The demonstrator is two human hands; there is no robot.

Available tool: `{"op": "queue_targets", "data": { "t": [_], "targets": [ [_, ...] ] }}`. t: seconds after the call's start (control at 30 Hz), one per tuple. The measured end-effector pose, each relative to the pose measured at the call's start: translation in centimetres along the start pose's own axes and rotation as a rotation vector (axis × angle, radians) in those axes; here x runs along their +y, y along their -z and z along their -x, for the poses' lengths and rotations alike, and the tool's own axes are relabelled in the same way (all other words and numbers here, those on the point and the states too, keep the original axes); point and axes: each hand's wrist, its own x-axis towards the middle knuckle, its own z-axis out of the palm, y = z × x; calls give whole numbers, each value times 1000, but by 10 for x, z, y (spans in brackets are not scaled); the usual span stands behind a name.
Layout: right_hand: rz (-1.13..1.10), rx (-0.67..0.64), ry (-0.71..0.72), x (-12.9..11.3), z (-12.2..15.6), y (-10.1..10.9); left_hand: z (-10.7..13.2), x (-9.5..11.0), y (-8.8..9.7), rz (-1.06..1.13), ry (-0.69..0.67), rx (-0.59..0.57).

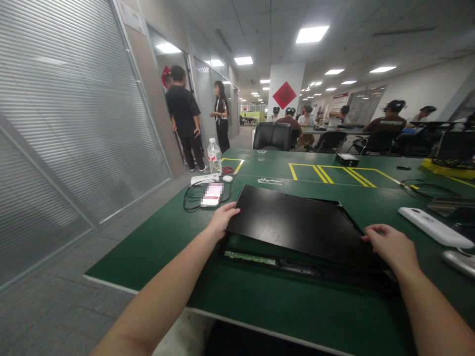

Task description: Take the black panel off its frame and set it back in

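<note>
A flat black panel (297, 222) lies tilted on the green table (260, 301), its near edge raised above a black base with a green circuit strip (252, 257). My left hand (221, 220) grips the panel's left edge, fingers curled round it. My right hand (391, 247) holds the panel's right near corner, fingers bent over the edge.
A phone (212, 194), cables, a water bottle (214, 156) and a white device lie at the far left. White devices (430, 226) lie at the right. A black chair (272, 136) stands behind the table. Two people stand by a doorway at left; several sit at the back.
</note>
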Motion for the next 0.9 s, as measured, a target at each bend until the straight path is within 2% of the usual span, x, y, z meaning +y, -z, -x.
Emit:
{"op": "queue_targets", "data": {
  "t": [0.57,0.9],
  "targets": [
    [27,-6,-3,-4,2,2,1,1,0,-12,5,-8],
    [40,6,28,4,-5,-2,-2,-1,1,-2,4,7]
  ]
}}
